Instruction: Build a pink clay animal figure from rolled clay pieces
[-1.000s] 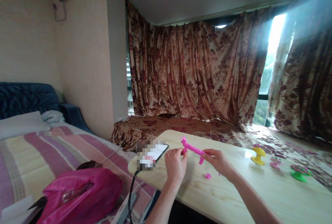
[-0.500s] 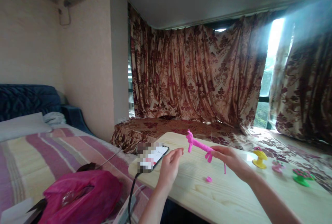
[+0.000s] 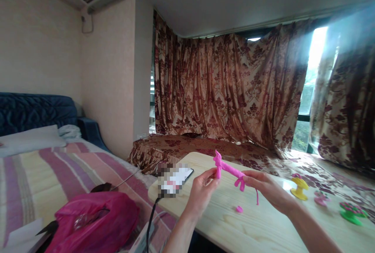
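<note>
A long-bodied pink clay animal figure (image 3: 231, 169) is held above the table, its head to the left and legs hanging down. My right hand (image 3: 265, 187) pinches its rear end, and a thin pink tail dangles below those fingers. My left hand (image 3: 204, 186) is at the front of the figure, thumb and fingers closed about a front leg. On the tabletop beneath lies a small pink clay lump (image 3: 239, 209).
The light wooden table (image 3: 222, 221) carries a phone (image 3: 177, 180) with a black cable at left. Yellow (image 3: 299, 186), pink (image 3: 321, 197) and green (image 3: 353, 212) clay pieces stand at right. Left of the table, a bright pink plastic bag (image 3: 96, 218) lies on the striped bed (image 3: 55, 167).
My left hand has moved right and up to the figure's front leg and closed on it. My right hand still holds the rear. The whole view has shifted slightly.
</note>
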`<state>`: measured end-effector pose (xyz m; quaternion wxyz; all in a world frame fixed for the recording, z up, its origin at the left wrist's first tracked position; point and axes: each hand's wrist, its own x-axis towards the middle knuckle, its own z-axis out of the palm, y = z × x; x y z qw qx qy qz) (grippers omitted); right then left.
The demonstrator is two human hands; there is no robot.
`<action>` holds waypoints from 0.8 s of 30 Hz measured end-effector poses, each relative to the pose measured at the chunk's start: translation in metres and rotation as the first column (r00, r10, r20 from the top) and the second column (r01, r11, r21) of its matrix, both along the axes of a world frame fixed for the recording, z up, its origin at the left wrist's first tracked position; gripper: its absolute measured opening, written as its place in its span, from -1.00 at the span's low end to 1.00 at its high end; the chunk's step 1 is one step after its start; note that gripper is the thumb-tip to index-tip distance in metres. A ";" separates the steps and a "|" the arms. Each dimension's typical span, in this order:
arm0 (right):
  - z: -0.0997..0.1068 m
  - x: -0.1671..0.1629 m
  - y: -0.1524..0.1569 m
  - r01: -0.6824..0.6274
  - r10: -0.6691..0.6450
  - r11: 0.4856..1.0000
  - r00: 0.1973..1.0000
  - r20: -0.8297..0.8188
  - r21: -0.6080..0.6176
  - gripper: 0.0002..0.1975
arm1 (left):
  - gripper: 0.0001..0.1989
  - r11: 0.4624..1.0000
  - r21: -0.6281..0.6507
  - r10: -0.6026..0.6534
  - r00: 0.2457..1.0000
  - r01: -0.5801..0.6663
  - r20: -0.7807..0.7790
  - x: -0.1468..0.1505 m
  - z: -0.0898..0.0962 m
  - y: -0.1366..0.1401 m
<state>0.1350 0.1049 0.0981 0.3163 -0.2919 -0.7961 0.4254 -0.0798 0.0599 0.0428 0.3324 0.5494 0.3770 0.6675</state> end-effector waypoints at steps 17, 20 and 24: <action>-0.012 0.000 0.031 -0.054 0.051 0.996 0.997 -0.055 -0.068 -0.60 | -0.62 0.984 0.022 0.178 0.984 -0.178 -0.008 -0.010 -0.018 0.003; -0.013 -0.007 0.055 -0.029 0.027 0.998 0.999 -0.044 -0.060 -0.60 | -0.70 0.965 0.001 0.260 0.964 -0.261 -0.056 -0.019 -0.037 0.002; -0.020 -0.020 0.087 0.071 -0.071 0.996 0.997 0.013 -0.052 -0.70 | -0.73 0.949 -0.019 0.308 0.940 -0.314 -0.145 -0.029 -0.058 -0.003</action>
